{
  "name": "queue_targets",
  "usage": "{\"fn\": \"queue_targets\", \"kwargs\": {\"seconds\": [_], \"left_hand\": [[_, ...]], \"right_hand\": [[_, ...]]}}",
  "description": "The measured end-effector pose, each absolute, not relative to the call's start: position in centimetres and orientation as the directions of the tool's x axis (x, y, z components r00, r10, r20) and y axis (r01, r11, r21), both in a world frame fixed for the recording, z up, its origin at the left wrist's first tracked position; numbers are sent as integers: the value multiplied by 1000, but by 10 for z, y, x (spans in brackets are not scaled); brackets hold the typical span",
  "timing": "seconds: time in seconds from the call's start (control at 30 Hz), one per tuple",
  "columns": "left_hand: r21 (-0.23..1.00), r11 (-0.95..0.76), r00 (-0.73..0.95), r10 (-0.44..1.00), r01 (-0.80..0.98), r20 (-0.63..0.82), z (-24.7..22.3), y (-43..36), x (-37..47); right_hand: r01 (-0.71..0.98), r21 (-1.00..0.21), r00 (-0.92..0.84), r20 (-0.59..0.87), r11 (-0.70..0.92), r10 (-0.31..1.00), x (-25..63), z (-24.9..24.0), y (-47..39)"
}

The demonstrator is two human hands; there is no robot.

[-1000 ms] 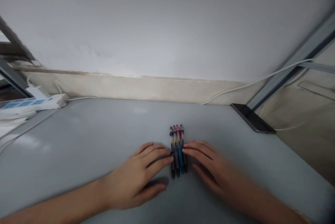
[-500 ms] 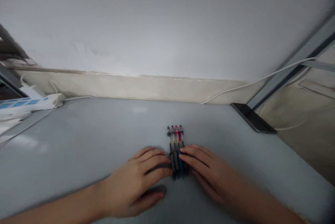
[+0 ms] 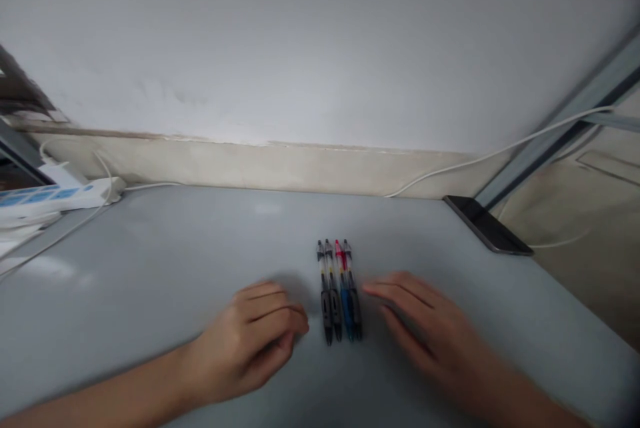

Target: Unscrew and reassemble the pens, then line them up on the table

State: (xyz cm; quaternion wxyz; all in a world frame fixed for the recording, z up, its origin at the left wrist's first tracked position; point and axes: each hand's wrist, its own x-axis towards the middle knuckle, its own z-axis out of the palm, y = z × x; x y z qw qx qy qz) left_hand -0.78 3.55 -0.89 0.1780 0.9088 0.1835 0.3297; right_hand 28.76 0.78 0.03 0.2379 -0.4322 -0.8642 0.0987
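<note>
Several click pens lie side by side on the grey table, pointing away from me. Two pens with black grips (image 3: pixel 327 308) form the left part of the row. To their right is a pen with a blue grip and a red clip (image 3: pixel 346 305), then another black-grip pen (image 3: pixel 355 308) at the right end. My left hand (image 3: pixel 260 335) rests left of the row, fingers curled in against the thumb, apart from the pens and with nothing seen in it. Just right of the row is my right hand (image 3: pixel 425 328), its fingers stretched out and the thumb apart, holding nothing.
A white power strip (image 3: pixel 60 196) with cables sits at the table's left edge. A dark phone (image 3: pixel 487 225) lies at the right edge, a white cable (image 3: pixel 450 169) running up behind it. The wall (image 3: pixel 300 48) rises at the table's back.
Both hands have drawn back from the pens, the left one to the left and the right one to the right. My left fingers have curled in. A small gap shows mid-row.
</note>
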Motion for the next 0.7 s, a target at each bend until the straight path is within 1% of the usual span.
{"fn": "queue_targets", "kwargs": {"seconds": [0.1, 0.2, 0.4, 0.47, 0.53, 0.7], "left_hand": [[476, -858, 692, 464, 194, 553, -12, 37, -7], [468, -864, 674, 458, 185, 580, -15, 39, -6], [488, -841, 629, 514, 235, 583, -17, 41, -8], [515, -816, 636, 548, 263, 543, -15, 42, -7], [518, -800, 675, 564, 303, 476, -14, 42, -6], [387, -836, 802, 514, 389, 303, -17, 43, -6]], "right_hand": [[707, -419, -470, 322, 569, 822, 287, 2, 6], [702, -461, -447, 308, 543, 840, 285, 3, 4], [678, -486, -445, 325, 551, 835, 278, 12, -3], [675, -483, -456, 322, 558, 830, 275, 15, -5], [675, -483, -465, 309, 558, 829, 272, 17, -7], [653, -510, -477, 297, 559, 827, 272, 13, -10]]}}
